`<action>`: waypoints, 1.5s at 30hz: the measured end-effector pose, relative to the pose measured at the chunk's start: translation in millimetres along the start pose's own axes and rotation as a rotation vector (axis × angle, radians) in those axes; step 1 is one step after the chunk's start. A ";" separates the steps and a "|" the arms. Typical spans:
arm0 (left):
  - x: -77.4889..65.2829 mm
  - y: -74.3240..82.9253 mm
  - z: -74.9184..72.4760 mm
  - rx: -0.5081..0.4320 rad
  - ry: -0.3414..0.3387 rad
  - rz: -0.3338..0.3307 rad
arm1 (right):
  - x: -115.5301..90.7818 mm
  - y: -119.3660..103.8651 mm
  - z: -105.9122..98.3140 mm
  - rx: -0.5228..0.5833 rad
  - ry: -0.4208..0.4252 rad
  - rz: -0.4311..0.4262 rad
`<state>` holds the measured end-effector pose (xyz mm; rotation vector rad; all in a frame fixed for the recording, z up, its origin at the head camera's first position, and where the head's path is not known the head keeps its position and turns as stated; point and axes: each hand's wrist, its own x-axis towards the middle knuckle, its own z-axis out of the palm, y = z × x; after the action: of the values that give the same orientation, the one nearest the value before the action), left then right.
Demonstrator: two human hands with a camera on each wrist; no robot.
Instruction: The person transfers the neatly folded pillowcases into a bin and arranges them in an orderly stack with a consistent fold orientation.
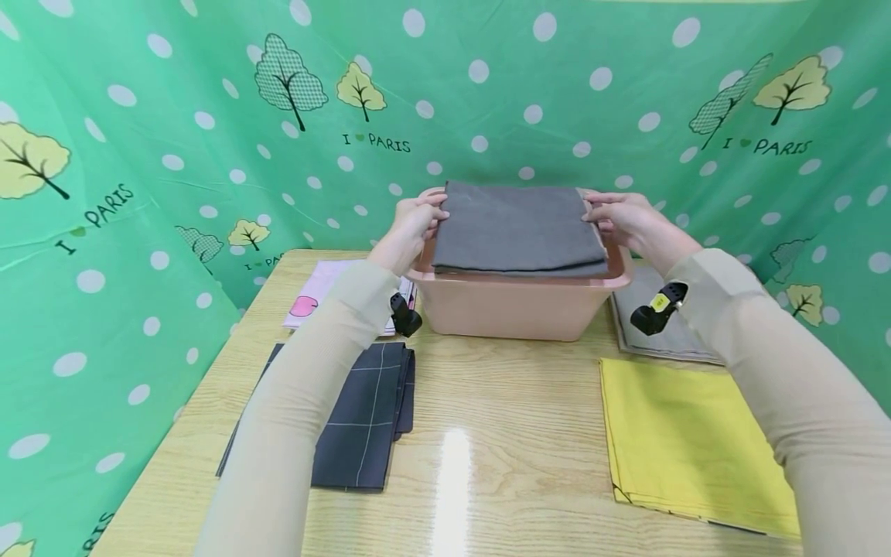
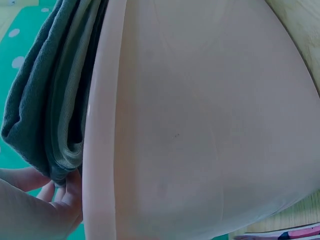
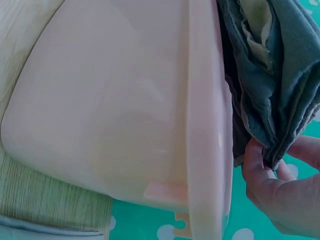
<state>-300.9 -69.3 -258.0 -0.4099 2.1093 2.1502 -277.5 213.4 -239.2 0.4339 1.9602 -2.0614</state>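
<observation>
A folded dark grey cloth (image 1: 518,228) lies level over the mouth of a pink plastic basin (image 1: 511,305). My left hand (image 1: 414,224) pinches its left edge, thumb on top and fingers beneath. At the opposite edge my right hand (image 1: 623,220) grips the cloth the same way. Several thick layers of the folded cloth (image 2: 55,90) show beside the basin rim (image 2: 102,120) in the left wrist view. In the right wrist view, finger and thumb of the right hand (image 3: 280,185) pinch the corner of the bunched layers (image 3: 280,75). The basin's inside is mostly hidden under the cloth.
On the wooden table (image 1: 508,418), a dark checked cloth (image 1: 362,418) and a pink printed cloth (image 1: 323,286) lie left. A yellow cloth (image 1: 689,441) and a light grey cloth (image 1: 647,309) lie right. A green dotted curtain (image 1: 487,100) hangs close behind the basin.
</observation>
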 end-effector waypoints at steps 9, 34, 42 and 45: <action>7.2 0.9 1.5 0.029 0.009 -0.009 | 6.8 0.4 3.2 -0.142 0.031 -0.023; 20.8 -6.7 9.9 0.156 0.094 0.002 | 23.5 8.7 5.9 -0.341 0.060 -0.064; 24.2 -9.0 10.7 0.175 0.113 0.001 | 24.2 9.6 8.2 -0.377 0.089 -0.075; 23.7 -10.4 10.5 0.224 0.117 0.017 | 22.4 10.7 8.5 -0.432 0.091 -0.096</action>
<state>-322.1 -61.2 -274.2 -0.5066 2.3919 1.9113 -294.3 204.7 -257.4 0.3479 2.4394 -1.6209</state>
